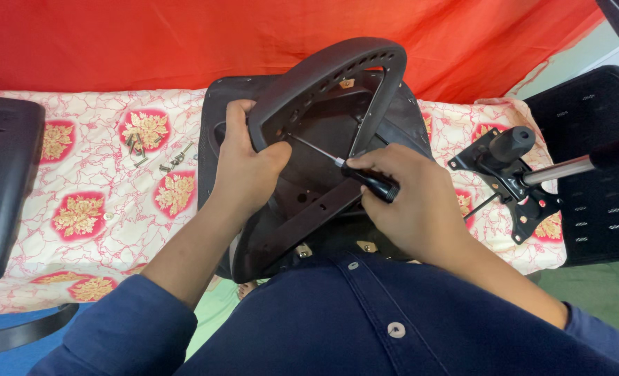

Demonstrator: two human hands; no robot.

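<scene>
screwdriver (355, 174): long axis runs slantwise, black handle at the lower right in the right hand (410, 202), thin metal shaft pointing up and left through the open middle of the armrest loop, tip at the inner wall of the loop just right of the left hand's thumb. handle black, glossy, short; shaft slim and silver.

right hand: fingers curled tight around the screwdriver handle, knuckles up.

left hand (243, 167): wrapped around the left limb of the black plastic armrest (323, 76), thumb across its front, fingers behind.

armrest: curved d-shaped loop, matt black, a row of small holes along its upper arc, a flat mounting bar slanting down from it below both hands. it stands on edge over the underside of a black chair seat (215, 104).

left of the left hand: loose screws and bolts (156, 154) scattered on a floral pink-and-white cloth (80, 181). further left, another black plastic chair part (0, 181).

right of the right hand: a black metal seat mechanism plate (511, 177) with a chrome gas-lift rod (557, 169), then a perforated black chair back (595, 167).
</scene>
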